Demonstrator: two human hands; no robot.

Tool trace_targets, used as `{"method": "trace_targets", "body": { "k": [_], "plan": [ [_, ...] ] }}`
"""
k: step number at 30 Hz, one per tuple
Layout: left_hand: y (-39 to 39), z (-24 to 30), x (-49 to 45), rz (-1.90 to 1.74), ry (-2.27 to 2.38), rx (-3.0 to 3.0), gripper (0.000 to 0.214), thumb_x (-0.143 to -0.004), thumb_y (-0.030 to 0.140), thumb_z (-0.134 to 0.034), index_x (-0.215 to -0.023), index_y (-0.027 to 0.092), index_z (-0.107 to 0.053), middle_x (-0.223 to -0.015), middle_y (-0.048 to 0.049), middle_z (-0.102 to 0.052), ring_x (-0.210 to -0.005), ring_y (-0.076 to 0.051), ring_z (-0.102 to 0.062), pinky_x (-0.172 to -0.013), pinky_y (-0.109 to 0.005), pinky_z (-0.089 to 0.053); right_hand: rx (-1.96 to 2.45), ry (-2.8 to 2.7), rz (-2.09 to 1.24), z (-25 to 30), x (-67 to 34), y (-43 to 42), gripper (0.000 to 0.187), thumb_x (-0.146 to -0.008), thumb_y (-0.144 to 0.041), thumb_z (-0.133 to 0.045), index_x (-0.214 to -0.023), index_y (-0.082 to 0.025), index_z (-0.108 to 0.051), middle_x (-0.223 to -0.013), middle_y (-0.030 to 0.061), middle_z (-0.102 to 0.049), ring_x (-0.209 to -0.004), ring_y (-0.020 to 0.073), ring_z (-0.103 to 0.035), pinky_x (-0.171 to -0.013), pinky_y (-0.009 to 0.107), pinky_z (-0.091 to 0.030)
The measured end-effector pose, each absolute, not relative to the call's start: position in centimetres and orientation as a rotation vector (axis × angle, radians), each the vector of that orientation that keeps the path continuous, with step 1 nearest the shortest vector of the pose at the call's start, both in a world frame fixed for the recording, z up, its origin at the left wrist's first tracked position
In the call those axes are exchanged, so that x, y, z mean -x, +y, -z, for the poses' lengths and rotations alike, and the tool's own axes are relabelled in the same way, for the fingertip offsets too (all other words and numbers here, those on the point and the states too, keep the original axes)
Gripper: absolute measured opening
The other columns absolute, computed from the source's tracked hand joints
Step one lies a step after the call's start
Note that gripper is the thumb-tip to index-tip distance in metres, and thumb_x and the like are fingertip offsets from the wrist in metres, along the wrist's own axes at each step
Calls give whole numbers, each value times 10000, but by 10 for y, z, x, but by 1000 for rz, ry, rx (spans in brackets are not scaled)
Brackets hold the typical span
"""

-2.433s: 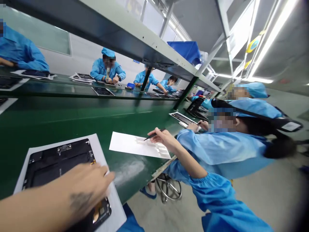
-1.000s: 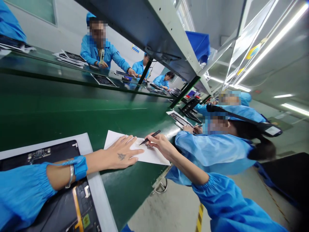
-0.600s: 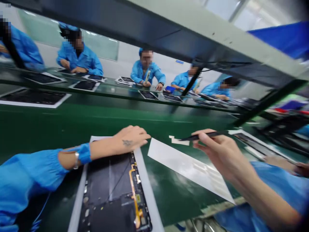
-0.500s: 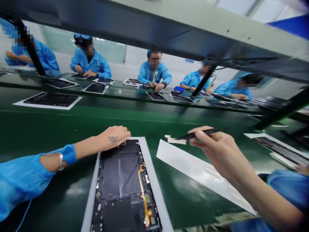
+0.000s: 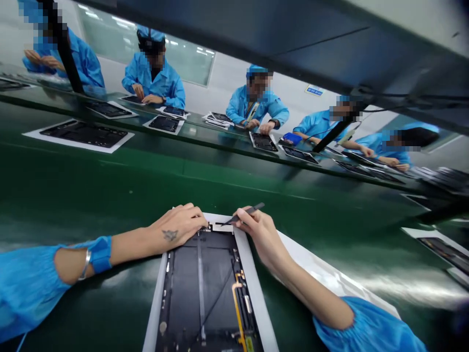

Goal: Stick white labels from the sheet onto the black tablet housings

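Observation:
An opened tablet [image 5: 214,274] lies before me on a white backing sheet [image 5: 258,293], its black inner parts and an orange flex cable [image 5: 236,298] showing. My left hand [image 5: 181,225] is closed over the tablet's far left corner, fingertips bent down at its top edge. In my right hand [image 5: 256,230], thumb and fingers pinch dark tweezers [image 5: 247,213]. The tweezers' tip meets a pale adhesive strip [image 5: 222,227] at the tablet's far end, close to my left fingertips. Whether those fingertips touch the strip is hidden.
To the right, a long white sheet [image 5: 315,259] lies partly under my right forearm. Another tablet on paper [image 5: 84,134] sits at far left, and one more [image 5: 443,249] at right. Across the green bench, several co-workers in blue handle tablets beneath an overhead shelf [image 5: 256,34].
My right hand has moved left with the tweezers, bringing the pale strip from beside the tablet onto its far end. My left fingers have curled down at the edge. The view has shifted.

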State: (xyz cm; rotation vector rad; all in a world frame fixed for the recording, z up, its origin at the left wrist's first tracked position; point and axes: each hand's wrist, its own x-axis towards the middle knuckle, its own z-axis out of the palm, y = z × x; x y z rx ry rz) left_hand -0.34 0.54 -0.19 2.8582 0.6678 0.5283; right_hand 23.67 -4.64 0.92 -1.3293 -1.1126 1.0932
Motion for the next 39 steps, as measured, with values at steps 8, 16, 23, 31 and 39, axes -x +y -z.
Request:
{"method": "trace_targets", "body": {
  "k": [8, 16, 23, 31, 39],
  "plan": [
    [3, 3, 1, -560, 652, -2839, 324, -1050, 211, -350, -1100, 190, -670, -1058, -64, -672, -924, -198, -559, -769, -313, -437, 1411, -1145, -1144, -15, -242, -47, 406, -711, -563, -778, -690, -192, -615, -669, 3, -537, -705, 169, -502, -741, 311, -459],
    [3, 3, 0, -585, 640, -2859, 324, -1049, 187, -346, -1071, 184, -670, -1061, -48, -687, -907, -195, -566, -745, -315, -415, 1418, -1163, -1160, -16, -243, -46, 409, -714, -564, -776, -689, -189, -617, -677, 3, -545, -717, 167, -511, -762, 315, -463],
    [3, 3, 0, -576, 642, -2853, 300, -1045, 189, -371, -1079, 197, -669, -1064, -42, -691, -914, -197, -567, -747, -313, -399, 1428, -1154, -1142, -14, -243, -47, 407, -720, -563, -780, -719, -188, -620, -675, -2, -542, -703, 163, -493, -737, 309, -446],
    [5, 6, -1, -601, 633, -2854, 299, -1042, 181, -372, -1075, 209, -668, -1055, -32, -687, -901, -192, -561, -736, -313, -394, 1409, -1147, -1152, -12, -245, -48, 385, -743, -538, -778, -742, -181, -633, -682, -5, -545, -710, 155, -490, -743, 295, -431],
    [5, 6, -1, -645, 611, -2866, 284, -1030, 158, -392, -1056, 194, -673, -1026, -42, -692, -880, -185, -558, -713, -305, -389, 1425, -1152, -1150, -13, -245, -47, 399, -733, -547, -781, -740, -177, -632, -677, -10, -546, -712, 149, -488, -744, 293, -416]
  ]
}}
